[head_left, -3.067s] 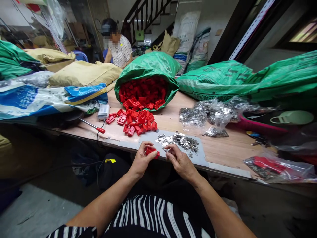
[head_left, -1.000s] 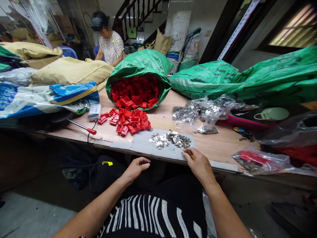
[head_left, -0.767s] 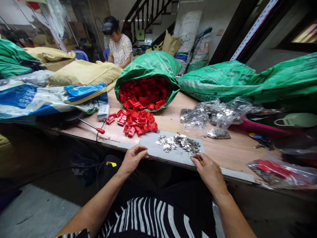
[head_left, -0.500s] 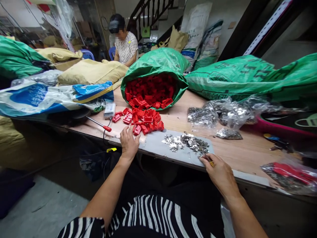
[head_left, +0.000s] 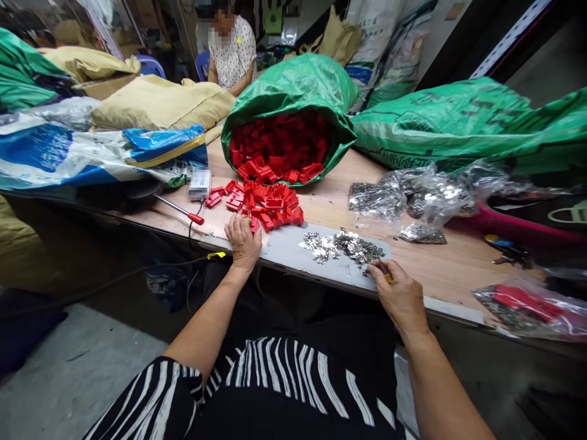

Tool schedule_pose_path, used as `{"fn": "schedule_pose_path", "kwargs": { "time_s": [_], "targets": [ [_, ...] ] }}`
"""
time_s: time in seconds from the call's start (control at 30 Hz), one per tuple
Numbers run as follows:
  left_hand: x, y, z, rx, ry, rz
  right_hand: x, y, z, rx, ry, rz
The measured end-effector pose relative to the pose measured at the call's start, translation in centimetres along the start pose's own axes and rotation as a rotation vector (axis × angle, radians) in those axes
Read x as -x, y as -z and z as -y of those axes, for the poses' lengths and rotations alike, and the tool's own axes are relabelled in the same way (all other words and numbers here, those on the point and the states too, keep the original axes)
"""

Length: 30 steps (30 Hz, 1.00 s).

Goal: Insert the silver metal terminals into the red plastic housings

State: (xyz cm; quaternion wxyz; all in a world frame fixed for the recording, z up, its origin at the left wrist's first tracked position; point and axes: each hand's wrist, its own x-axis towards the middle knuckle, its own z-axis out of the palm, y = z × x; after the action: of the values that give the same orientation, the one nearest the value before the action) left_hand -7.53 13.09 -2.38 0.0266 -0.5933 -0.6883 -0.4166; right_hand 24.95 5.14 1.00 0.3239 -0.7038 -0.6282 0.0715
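Observation:
My left hand (head_left: 244,242) is closed at the near edge of the pile of red plastic parts (head_left: 275,205), its fingertips against a red part (head_left: 254,225). My right hand (head_left: 400,293) pinches a thin tool with a yellow handle (head_left: 387,277), its tip beside small dark pieces at the near right of the grey mat (head_left: 293,249). Small shiny metal pieces (head_left: 321,245) lie heaped on that mat between my hands. Behind the red pile, a green sack (head_left: 298,79) lies on its side, its mouth open and full of more red parts.
Plastic bags of metal pieces (head_left: 431,195) lie at the right, near a pink-rimmed container (head_left: 490,221). A tool with a red-tipped handle (head_left: 196,219) and a small white box (head_left: 200,184) are at the left. Across the table sits a person (head_left: 232,52).
The view has tilted down, so the table sits higher in the picture. My left hand's spread fingers have drawn together at a red part. My right hand still holds the tool near the metal pieces.

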Motion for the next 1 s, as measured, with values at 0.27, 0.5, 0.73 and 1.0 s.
{"fn": "schedule_pose_path", "kwargs": {
  "time_s": [0.27, 0.5, 0.73, 1.0],
  "targets": [
    [0.7, -1.2, 1.3, 0.077, -0.119, -0.158, 0.2, -1.6, -1.5, -0.068, 0.049, -0.161],
    [0.8, -1.2, 1.3, 0.110, -0.195, -0.213, 0.3, -1.7, -2.7, -0.158, -0.028, -0.189],
    [0.7, -1.1, 1.3, 0.136, -0.251, -0.233, 0.2, -1.8, -2.5, -0.245, -0.070, -0.181],
    [0.7, -1.4, 1.3, 0.122, -0.246, -0.207, 0.1, -1.8, -2.4, -0.220, -0.101, -0.188]
  ]
}}
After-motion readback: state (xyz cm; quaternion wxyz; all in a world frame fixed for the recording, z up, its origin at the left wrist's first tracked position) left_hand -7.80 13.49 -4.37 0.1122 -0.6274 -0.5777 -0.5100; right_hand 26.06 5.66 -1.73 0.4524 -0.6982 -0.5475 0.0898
